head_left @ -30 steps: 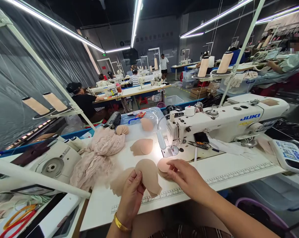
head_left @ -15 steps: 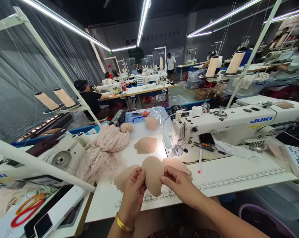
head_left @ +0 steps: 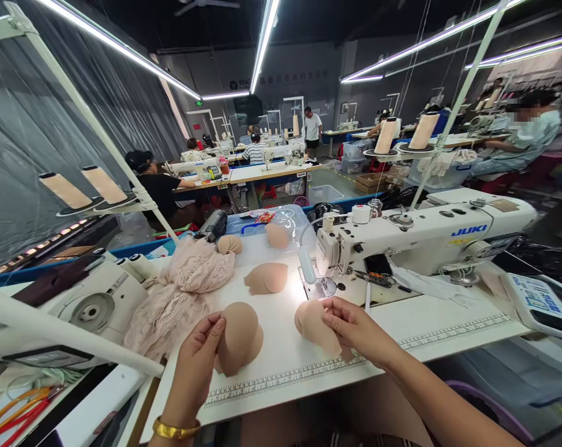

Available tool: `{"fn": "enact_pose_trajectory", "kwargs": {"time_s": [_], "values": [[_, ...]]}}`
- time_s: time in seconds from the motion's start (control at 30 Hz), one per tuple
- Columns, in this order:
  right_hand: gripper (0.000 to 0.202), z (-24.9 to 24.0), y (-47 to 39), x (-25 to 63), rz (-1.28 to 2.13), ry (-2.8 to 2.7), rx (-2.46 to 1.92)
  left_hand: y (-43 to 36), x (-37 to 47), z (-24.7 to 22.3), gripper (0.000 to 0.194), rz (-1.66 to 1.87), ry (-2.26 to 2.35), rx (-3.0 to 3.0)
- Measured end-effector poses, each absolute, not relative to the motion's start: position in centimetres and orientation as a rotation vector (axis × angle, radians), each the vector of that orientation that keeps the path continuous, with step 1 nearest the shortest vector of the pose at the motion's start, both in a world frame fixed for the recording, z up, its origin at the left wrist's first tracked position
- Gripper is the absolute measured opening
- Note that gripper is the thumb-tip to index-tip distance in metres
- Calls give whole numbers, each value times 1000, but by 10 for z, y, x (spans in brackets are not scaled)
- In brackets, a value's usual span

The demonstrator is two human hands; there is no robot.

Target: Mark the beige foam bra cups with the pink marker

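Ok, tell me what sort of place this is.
Most likely a garment sewing factory: a JUKI sewing machine on the table, thread cones on stands, and rows of other workers at sewing tables. Both hands hold tan foam cups.

A beige foam cup (head_left: 238, 335) in left hand (head_left: 195, 366), another cup (head_left: 314, 323) in right hand (head_left: 355, 329).

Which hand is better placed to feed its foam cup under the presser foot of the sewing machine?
Right. The right hand holds a foam cup just in front of the presser foot; the left hand holds its cup stack farther off.
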State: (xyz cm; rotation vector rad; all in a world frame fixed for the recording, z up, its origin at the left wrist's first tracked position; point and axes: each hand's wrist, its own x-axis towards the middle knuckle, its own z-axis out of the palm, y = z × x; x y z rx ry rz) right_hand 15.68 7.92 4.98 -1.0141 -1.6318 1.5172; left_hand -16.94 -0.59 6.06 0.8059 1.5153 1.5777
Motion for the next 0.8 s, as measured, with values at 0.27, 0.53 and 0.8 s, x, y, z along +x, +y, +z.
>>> {"fn": "enact_pose_trajectory", "kwargs": {"time_s": [0.27, 0.53, 0.8], "values": [[39, 22, 95, 185, 909, -1850, -1314, 8, -199, 40, 66, 1173, 2149, 1669], [34, -10, 80, 170, 506, -1901, -1033, -3, -194, 36, 70, 727, 1999, 1970], [35, 65, 49, 182, 402, -1885, -546, 112, -168, 80, 63, 928, 2004, 2100]]}}
